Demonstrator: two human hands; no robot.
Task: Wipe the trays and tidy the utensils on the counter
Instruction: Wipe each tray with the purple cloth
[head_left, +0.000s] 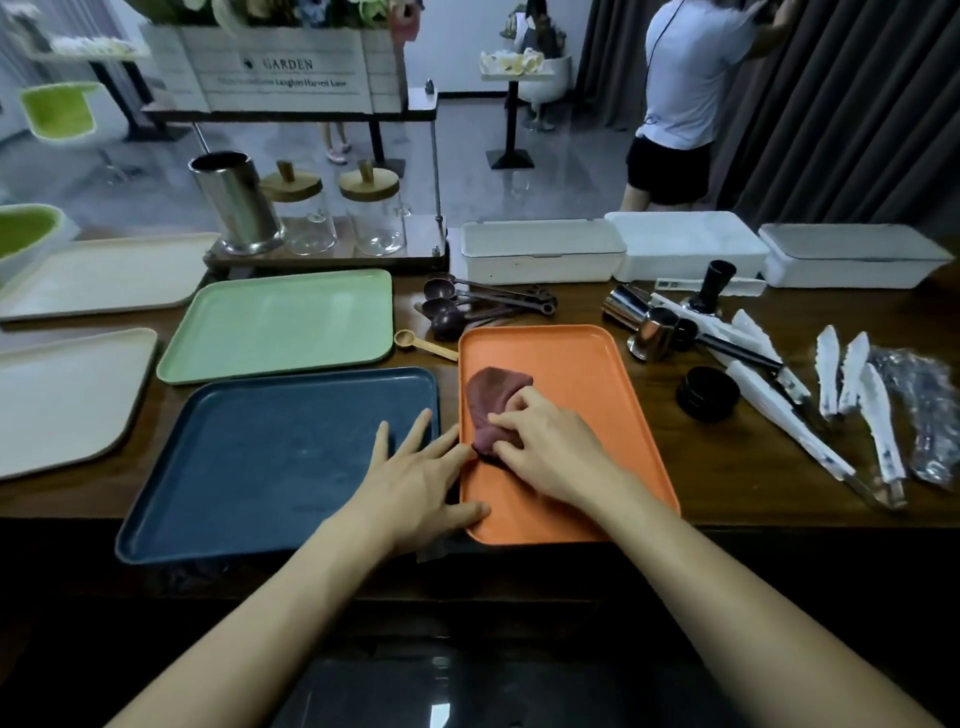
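An orange tray (587, 364) lies at the counter's front, right of a dark blue tray (270, 457). On the orange tray sits a crumpled maroon cloth (491, 400). My right hand (550, 447) lies on the cloth's near part, fingers curled onto it. My left hand (421, 478) rests flat with straight fingers across the blue tray's right edge, thumb on the orange tray's left rim. A green tray (280, 322) lies behind the blue one. Dark measuring spoons (467, 306) and a wooden spoon (421, 344) lie behind the orange tray.
Two cream trays (67, 395) lie at the left. Metal cups (644, 327), a black tamper (714, 286), a black lid (709, 392) and wrapped utensils (841, 395) fill the right. White lidded boxes (540, 249) and a rack with jars (311, 213) line the back. A person stands beyond the counter.
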